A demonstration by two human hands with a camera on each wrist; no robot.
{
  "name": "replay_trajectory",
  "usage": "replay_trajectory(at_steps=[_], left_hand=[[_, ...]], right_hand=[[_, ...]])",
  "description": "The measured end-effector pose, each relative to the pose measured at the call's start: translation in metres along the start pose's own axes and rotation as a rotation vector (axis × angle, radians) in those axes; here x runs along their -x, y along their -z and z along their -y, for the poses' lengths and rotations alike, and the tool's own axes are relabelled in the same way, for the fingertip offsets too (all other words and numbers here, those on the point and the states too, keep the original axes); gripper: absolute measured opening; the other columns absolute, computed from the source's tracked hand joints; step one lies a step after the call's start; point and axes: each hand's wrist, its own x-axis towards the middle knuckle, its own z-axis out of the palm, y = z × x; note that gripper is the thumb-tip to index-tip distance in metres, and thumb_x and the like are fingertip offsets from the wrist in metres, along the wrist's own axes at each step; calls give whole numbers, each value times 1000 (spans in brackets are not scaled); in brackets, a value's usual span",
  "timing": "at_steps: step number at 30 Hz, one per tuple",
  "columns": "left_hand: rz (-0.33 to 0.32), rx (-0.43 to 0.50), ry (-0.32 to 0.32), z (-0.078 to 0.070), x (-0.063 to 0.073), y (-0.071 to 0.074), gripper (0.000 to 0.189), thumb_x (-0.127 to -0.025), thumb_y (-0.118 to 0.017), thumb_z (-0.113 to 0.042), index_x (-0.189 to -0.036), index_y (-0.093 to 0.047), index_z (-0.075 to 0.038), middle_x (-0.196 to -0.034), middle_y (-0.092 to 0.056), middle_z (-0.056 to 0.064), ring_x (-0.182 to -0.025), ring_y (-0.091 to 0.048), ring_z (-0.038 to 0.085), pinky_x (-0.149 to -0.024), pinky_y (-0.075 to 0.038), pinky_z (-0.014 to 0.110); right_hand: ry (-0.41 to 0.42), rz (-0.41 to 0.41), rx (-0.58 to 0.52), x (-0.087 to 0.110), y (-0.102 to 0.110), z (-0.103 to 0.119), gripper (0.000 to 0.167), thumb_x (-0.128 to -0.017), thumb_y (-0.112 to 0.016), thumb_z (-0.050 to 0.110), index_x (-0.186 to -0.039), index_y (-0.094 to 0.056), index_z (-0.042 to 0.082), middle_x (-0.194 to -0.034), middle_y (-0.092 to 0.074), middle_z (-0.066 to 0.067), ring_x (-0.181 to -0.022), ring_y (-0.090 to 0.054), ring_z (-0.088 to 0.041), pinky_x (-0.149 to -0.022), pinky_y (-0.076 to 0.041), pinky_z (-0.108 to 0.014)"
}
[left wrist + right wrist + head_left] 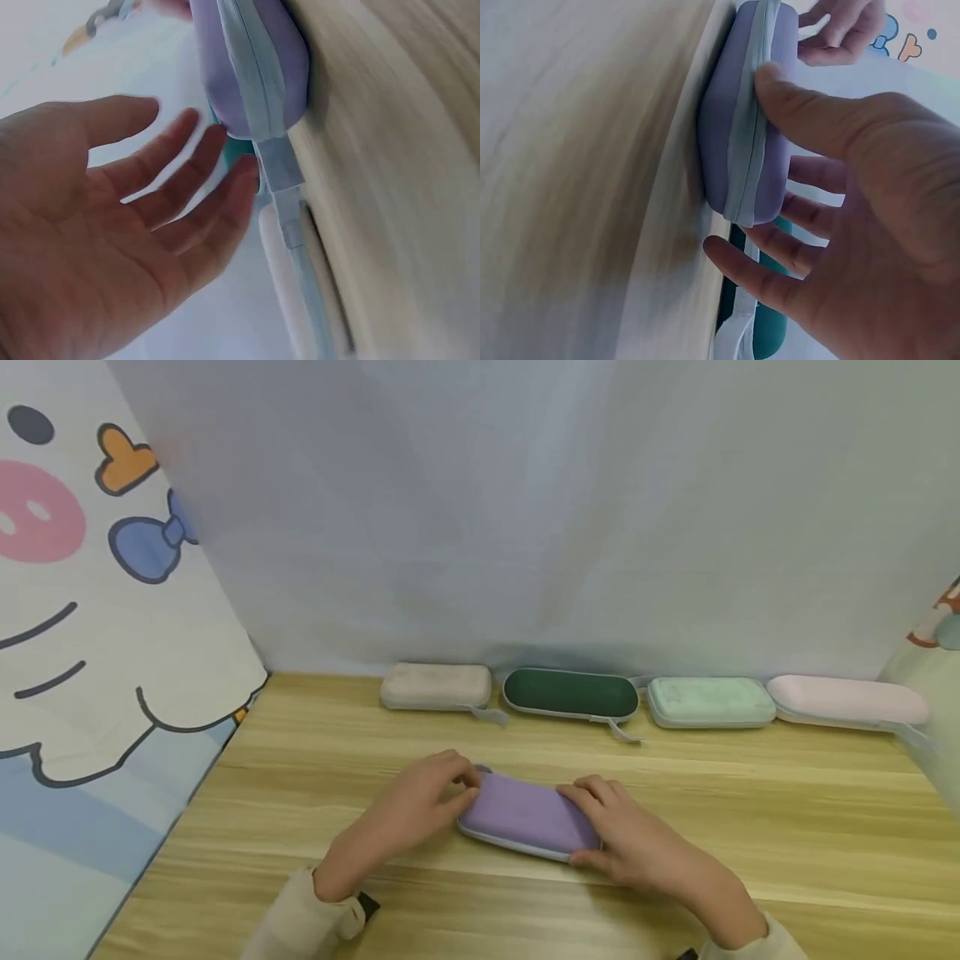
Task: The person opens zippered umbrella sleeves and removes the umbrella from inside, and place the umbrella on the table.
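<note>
A purple zip case [528, 817] with a pale zip band lies on the wooden table, slightly slanted. My right hand [637, 839] grips its right end; in the right wrist view the thumb [802, 101] presses the zip side and fingers reach round the end and over the top. My left hand [420, 802] is at the case's left end, fingers loosely bent. In the left wrist view those fingers [199, 169] hang beside the end near a grey strap tab [281, 165]; whether a fingertip touches the case I cannot tell.
Along the back of the table [300, 827] stand a beige case [437, 685], a dark green case [570, 693], a mint case [711, 702] and a pale pink case [847, 700], in a row. A pale curtain [525, 510] hangs behind, with a cartoon-print cloth [90, 568] at left.
</note>
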Motion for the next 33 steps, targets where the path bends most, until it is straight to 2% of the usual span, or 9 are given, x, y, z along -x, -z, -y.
replay_trajectory(at_steps=[3, 6, 12, 15, 21, 25, 29, 33], left_hand=[[16, 21, 35, 4, 0, -3, 18, -104, -64, -16, -119, -69, -10, -116, -69, 4, -112, -68, 21, -95, -57, 42], [25, 37, 43, 10, -3, -7, 25, -105, -62, -18, -127, -66, -7, -124, -69, 8, -117, -67, 24, -98, -56, 45], [148, 106, 42, 23, -8, -17, 38, -109, -54, -19, -142, -60, -3, -145, -63, 16, -139, -57, 33, -115, -46, 52], [163, 161, 30, 30, -12, -20, 40, -110, -50, -18, -146, -57, -3, -150, -59, 17, -144, -52, 35, -118, -42, 54], [169, 268, 20, 45, -15, -20, 34, -110, -47, -8, -137, -67, -5, -140, -67, 14, -134, -61, 32, -111, -50, 50], [203, 269, 36, 50, -11, -18, 30, -108, -52, -9, -131, -70, -5, -134, -71, 13, -128, -65, 30, -106, -54, 45], [191, 272, 49, 51, -8, -18, 25, -107, -56, -11, -123, -74, -6, -126, -74, 9, -121, -67, 24, -102, -54, 38], [183, 260, 35, 51, -9, -20, 20, -106, -59, -12, -115, -76, -9, -117, -76, 5, -111, -68, 16, -96, -54, 32]], right_hand=[[2, 12, -20, 1, 0, -1, 77, -91, -82, 29, -154, -45, 7, -145, -51, -9, -133, -50, -30, -108, -50, -52], [2, 4, -31, 1, -3, -1, 76, -90, -82, 27, -154, -45, 7, -145, -50, -8, -133, -50, -30, -108, -49, -51], [23, -1, -21, 3, -8, -2, 76, -90, -82, 24, -154, -45, 6, -144, -50, -9, -132, -50, -30, -107, -50, -51], [22, -6, -24, 2, -6, -2, 76, -90, -82, 23, -154, -44, 6, -145, -50, -9, -132, -49, -30, -107, -50, -51], [62, 4, -25, 1, -2, 0, 75, -88, -83, 17, -153, -47, 9, -147, -50, -6, -133, -50, -30, -106, -50, -51], [83, 27, -35, 0, -3, 4, 74, -88, -82, 14, -153, -47, 11, -148, -49, -5, -134, -50, -29, -106, -50, -51], [66, 42, -27, 0, -4, 7, 75, -89, -81, 13, -154, -44, 11, -148, -48, -7, -136, -49, -30, -107, -50, -51], [30, 54, -33, 3, -5, 8, 75, -89, -81, 12, -155, -44, 11, -149, -47, -9, -138, -48, -31, -108, -49, -52]])
